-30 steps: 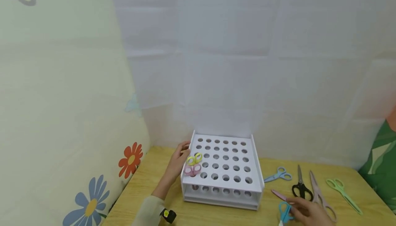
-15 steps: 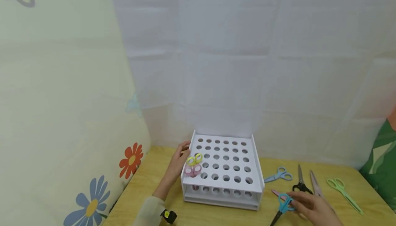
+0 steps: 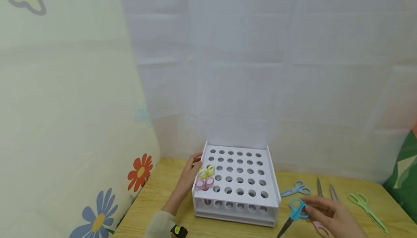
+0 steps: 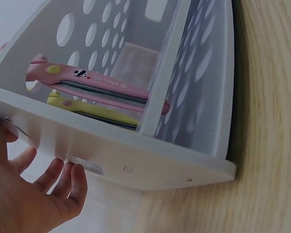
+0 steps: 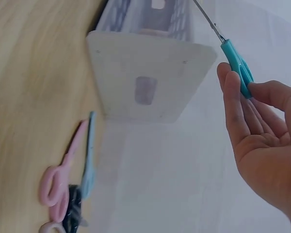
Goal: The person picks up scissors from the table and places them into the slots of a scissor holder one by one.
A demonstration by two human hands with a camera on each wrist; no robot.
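A white rack [image 3: 236, 199] with rows of round holes stands on the table. Pink scissors [image 4: 97, 87] and yellow scissors [image 4: 82, 108] hang in holes along its left side, handles above the top plate. My left hand [image 3: 186, 178] rests against the rack's left side panel [image 4: 111, 158], its fingertips touching the outside near a slot. To the right of the rack, my right hand [image 3: 333, 214] pinches turquoise scissors [image 3: 296, 212] by the handle between thumb and fingers. Their dark blades point down and left in the head view, clear of the rack.
On the table's right lie light blue scissors [image 3: 298, 188], pink scissors [image 5: 63, 172], black-handled scissors [image 5: 73, 206] and green scissors [image 3: 366, 209]. Another blade [image 3: 333, 193] shows behind my right hand. White cloth [image 3: 234, 67] hangs behind the table.
My right hand has lifted the turquoise scissors off the table, tilting the blades into view, and moved slightly up. The left hand stays at the rack. The head view has shifted slightly.
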